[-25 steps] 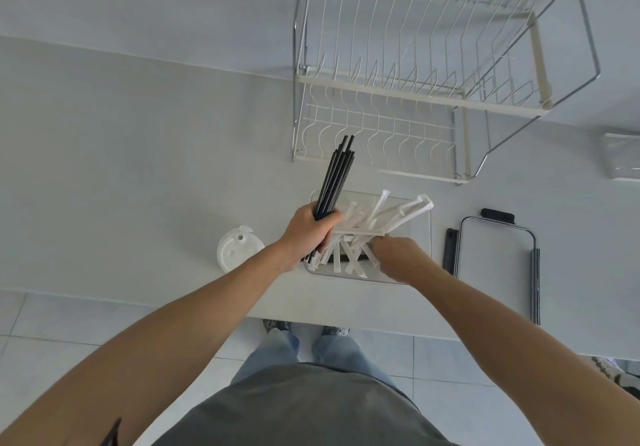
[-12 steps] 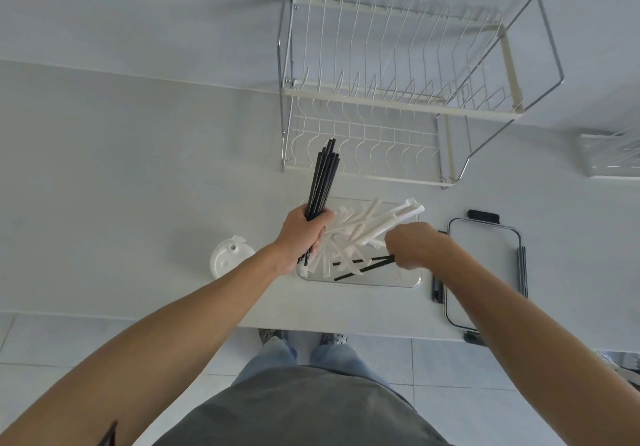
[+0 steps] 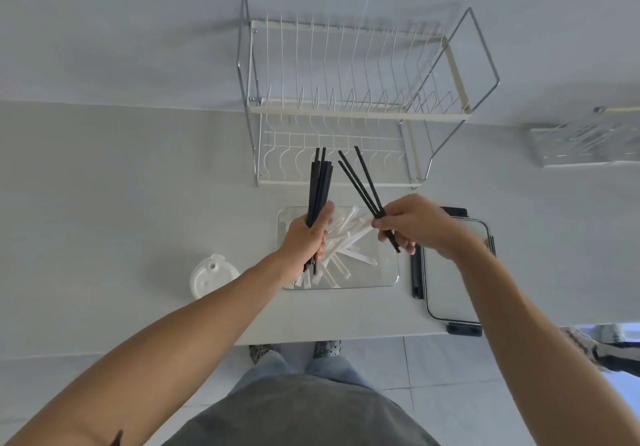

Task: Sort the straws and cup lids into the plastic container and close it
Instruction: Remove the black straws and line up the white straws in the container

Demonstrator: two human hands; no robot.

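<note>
A clear plastic container (image 3: 384, 277) lies on the white counter in front of me, holding several white wrapped straws (image 3: 346, 237). Over its left edge, my left hand (image 3: 306, 237) grips an upright bundle of black straws (image 3: 320, 185). My right hand (image 3: 415, 225) pinches three more black straws (image 3: 362, 182), raised above the container's right side and tilted left. A white cup lid (image 3: 211, 275) rests on the counter left of the container. The container's clear lid with black clips (image 3: 453, 272) lies flat to its right, partly under my right forearm.
A two-tier wire dish rack (image 3: 346, 106) stands at the back of the counter, just behind the container. A clear ribbed object (image 3: 588, 144) sits far right. The counter edge runs just below the container; another person's shoe (image 3: 588, 348) shows on the floor at right.
My right hand lifted black straws out of the container and now holds them up over its right side. The left hand kept its bundle in about the same place.
</note>
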